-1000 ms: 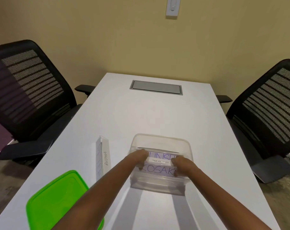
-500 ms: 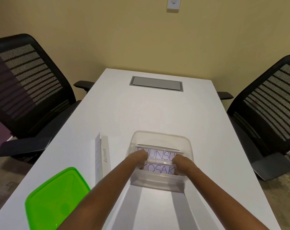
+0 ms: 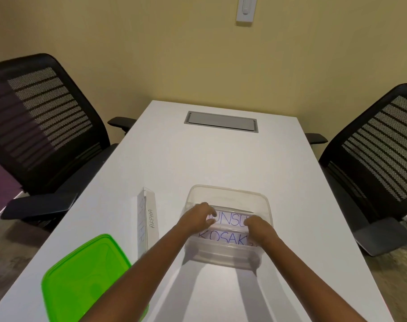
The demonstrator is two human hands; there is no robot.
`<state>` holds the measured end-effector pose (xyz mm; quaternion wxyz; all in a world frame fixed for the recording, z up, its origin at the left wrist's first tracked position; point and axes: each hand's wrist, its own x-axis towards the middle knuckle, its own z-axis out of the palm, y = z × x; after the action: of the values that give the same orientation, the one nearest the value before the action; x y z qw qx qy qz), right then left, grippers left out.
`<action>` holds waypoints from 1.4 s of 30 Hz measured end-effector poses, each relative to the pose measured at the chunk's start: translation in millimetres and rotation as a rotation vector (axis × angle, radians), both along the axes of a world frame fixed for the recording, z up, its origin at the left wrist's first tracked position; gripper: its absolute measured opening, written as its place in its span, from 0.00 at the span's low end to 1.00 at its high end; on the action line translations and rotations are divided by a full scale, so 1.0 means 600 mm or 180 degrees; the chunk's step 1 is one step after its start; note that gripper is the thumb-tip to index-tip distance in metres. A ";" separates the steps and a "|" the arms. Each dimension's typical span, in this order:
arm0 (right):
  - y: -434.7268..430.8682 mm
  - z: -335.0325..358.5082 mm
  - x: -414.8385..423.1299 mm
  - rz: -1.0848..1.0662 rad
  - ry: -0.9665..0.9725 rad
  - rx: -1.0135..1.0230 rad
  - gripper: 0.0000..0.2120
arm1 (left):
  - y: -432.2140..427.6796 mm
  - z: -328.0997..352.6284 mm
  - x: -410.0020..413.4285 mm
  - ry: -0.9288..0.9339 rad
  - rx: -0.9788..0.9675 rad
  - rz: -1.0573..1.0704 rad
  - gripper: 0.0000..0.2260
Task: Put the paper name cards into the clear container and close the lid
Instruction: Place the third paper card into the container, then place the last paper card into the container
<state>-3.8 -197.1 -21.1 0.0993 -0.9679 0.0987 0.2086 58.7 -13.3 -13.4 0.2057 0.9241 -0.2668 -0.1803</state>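
Note:
A clear plastic container (image 3: 228, 191) stands on the white table (image 3: 211, 159) in front of me. Inside it stand two folded paper name cards with blue lettering, a rear one (image 3: 232, 220) and a front one (image 3: 223, 239). Both of my hands reach into the container. My left hand (image 3: 198, 217) pinches the rear card's left end, and my right hand (image 3: 259, 227) rests on its right end. A third folded name card (image 3: 146, 219), marked ALPHA, lies on the table left of the container. The green lid (image 3: 86, 277) lies flat at the near left.
Black mesh office chairs stand at the left (image 3: 42, 126) and the right (image 3: 379, 149) of the table. A grey cable hatch (image 3: 221, 120) is set into the table's far end. A yellow wall with a light switch (image 3: 244, 9) rises behind.
The rear card has been set down lower in the container, behind the front one. My hands have stayed on its two ends, and the view has tilted slightly.

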 end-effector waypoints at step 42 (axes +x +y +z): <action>0.389 -0.069 0.016 -0.0605 0.0038 0.1360 0.30 | 0.241 -0.066 -0.032 0.1912 -0.0719 0.2433 0.18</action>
<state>5.9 36.1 -62.7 0.3206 -0.9100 0.1435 0.2201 39.6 131.5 -53.2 0.4237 0.8350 0.1441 -0.3202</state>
